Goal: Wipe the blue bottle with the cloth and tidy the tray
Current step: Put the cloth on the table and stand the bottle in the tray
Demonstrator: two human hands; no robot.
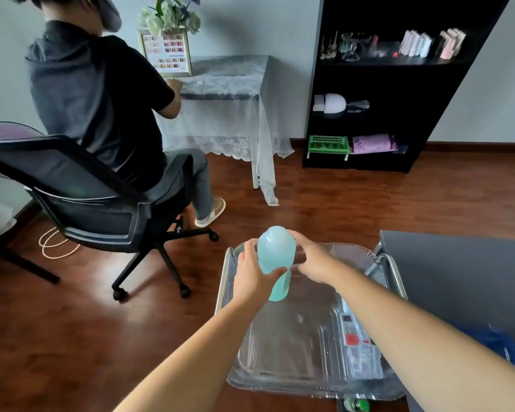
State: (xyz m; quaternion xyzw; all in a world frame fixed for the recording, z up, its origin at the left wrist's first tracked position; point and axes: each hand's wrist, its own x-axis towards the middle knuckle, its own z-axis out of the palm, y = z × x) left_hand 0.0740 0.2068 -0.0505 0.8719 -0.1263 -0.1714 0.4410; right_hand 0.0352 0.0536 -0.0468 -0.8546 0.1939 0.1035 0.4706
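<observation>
The light blue bottle (pixel 275 254) stands upright over the far part of a clear plastic tray (pixel 283 367). My left hand (pixel 254 276) wraps its lower body from the left, thumb across the front. Touching the bottle's right side near the shoulder is my right hand (pixel 311 260), fingers curled toward it. I see no cloth in either hand. Flat packets with red labels (pixel 354 337) lie along the tray's right side.
The tray rests on a metal-framed cart (pixel 396 272). A dark table (pixel 458 278) stands to the right with something blue (pixel 500 343) at its near edge. To the left, a person sits in a black office chair (pixel 81 197). Black shelves (pixel 384 84) stand at the back.
</observation>
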